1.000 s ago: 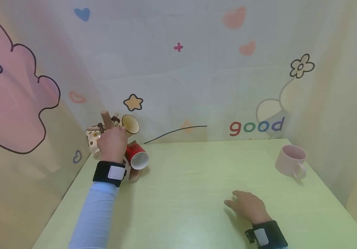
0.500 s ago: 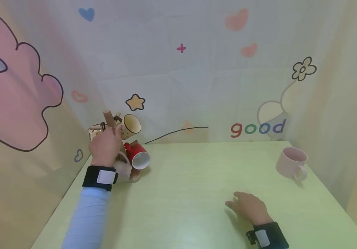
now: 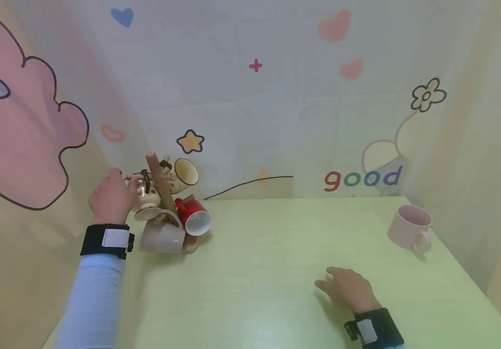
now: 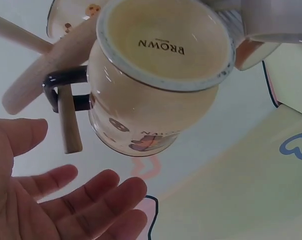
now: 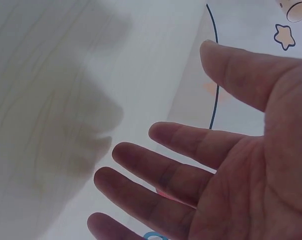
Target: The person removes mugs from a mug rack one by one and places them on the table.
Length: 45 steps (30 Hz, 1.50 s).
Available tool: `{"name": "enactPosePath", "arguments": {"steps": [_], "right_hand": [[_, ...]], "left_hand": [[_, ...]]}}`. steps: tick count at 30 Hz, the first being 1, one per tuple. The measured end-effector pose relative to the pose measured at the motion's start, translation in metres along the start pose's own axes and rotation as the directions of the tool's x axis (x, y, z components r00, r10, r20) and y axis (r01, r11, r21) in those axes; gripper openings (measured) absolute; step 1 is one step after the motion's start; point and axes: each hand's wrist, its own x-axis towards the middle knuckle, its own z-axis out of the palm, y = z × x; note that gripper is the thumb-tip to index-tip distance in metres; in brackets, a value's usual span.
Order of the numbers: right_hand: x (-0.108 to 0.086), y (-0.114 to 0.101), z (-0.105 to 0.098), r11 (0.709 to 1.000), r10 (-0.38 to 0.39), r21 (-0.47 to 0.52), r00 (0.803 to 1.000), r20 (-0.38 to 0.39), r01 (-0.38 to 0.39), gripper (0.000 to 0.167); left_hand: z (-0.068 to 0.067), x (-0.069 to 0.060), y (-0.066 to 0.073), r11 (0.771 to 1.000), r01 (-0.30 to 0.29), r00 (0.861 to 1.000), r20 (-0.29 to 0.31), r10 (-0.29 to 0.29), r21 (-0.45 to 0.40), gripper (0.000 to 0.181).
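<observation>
A wooden mug tree (image 3: 160,179) stands at the back left of the table. From one peg (image 4: 69,120) a cream mug (image 4: 155,105) with a black handle hangs bottom toward the left wrist camera. My left hand (image 3: 112,198) is just left of this mug, and its spread fingers (image 4: 98,197) hold nothing. Another spotted cream mug (image 3: 185,173), a red mug (image 3: 192,219) and a pale greyish mug (image 3: 161,237) are also on the tree. Over the front right of the table is my right hand (image 3: 348,291), fingers extended and holding nothing.
A pink mug (image 3: 409,228) stands upright near the table's right edge, its handle facing front right. Patterned cloth (image 3: 250,106) encloses the light table (image 3: 254,271) at the back and sides.
My left hand has moved left, off the top of the mug tree, uncovering the black-handled cream mug and the pale greyish mug. My right hand stays in place.
</observation>
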Motion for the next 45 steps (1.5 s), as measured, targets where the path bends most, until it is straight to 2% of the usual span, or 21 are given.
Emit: {"name": "enactPosePath", "arguments": {"steps": [6, 11, 20, 24, 29, 34, 39, 45], "right_hand": [[0.0, 0.0, 0.0, 1.0, -0.001, 0.004, 1.0, -0.007, 0.001, 0.057], [-0.001, 0.001, 0.001, 1.0, -0.003, 0.013, 1.0, -0.011, 0.003, 0.058], [0.0, 0.001, 0.0, 1.0, -0.009, 0.008, 1.0, -0.023, 0.01, 0.058], [0.0, 0.0, -0.001, 1.0, -0.004, 0.008, 1.0, -0.026, 0.004, 0.058], [0.0, 0.0, -0.003, 0.999, 0.027, -0.025, 0.999, -0.029, -0.028, 0.057], [-0.001, 0.001, -0.005, 0.997, 0.01, -0.075, 0.997, -0.075, -0.016, 0.055], [-0.001, 0.001, -0.006, 0.996, -0.012, -0.093, 0.994, -0.104, 0.002, 0.056], [-0.001, -0.001, -0.01, 0.995, 0.006, -0.1, 0.996, -0.092, -0.015, 0.061]], "left_hand": [[-0.004, 0.005, -0.006, 0.996, -0.085, 0.995, 0.052, 0.085, 0.014, 0.051], [-0.004, 0.008, -0.009, 0.994, -0.102, 0.992, 0.078, 0.099, 0.029, 0.048], [0.001, 0.004, -0.011, 0.993, -0.115, 0.993, 0.003, 0.115, 0.023, 0.043], [0.001, 0.003, -0.011, 0.994, -0.107, 0.994, -0.008, 0.107, 0.023, 0.042], [0.002, 0.004, -0.01, 0.996, -0.082, 0.997, 0.006, 0.082, 0.025, 0.041], [0.004, 0.004, -0.009, 0.998, -0.06, 0.998, 0.015, 0.06, 0.033, 0.042], [0.005, 0.002, -0.004, 0.999, -0.032, 0.999, 0.023, 0.031, 0.035, 0.042], [0.006, -0.001, 0.004, 0.998, 0.005, 0.999, 0.039, -0.008, 0.055, 0.042]]}}
